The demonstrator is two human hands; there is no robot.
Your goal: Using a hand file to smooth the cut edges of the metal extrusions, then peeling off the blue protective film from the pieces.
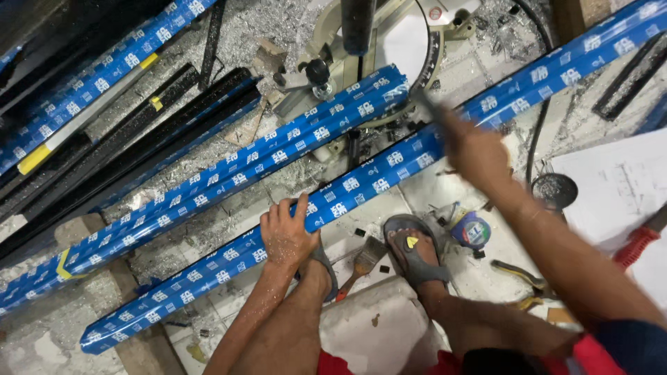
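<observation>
Head view, looking straight down at someone squatting on a floor covered in metal shavings. The left hand (286, 232) lies flat, palm down, fingers spread, on a long blue-wrapped metal profile (361, 184); it looks like it's pinning the bar so it doesn't skid. The right hand (472, 149) is up by the same bar near the miter saw (389, 42), but it's motion-blurred, so whether it's gripping something or just closed can't be told.

The profile runs diagonally, low end at bottom left, high end off the top right corner, crossing in front of the saw base. A second blue-wrapped profile (229, 177) lies just beside it, roughly parallel, its end stopping at the saw. Probably laid that way to feed across the blade.

Both feet in grey sandals (415, 253) sit just below the bar, with a paintbrush (365, 260) between them, a tape measure (472, 229) and pliers (520, 274) to the right, plus a paper drawing (611, 184).
</observation>
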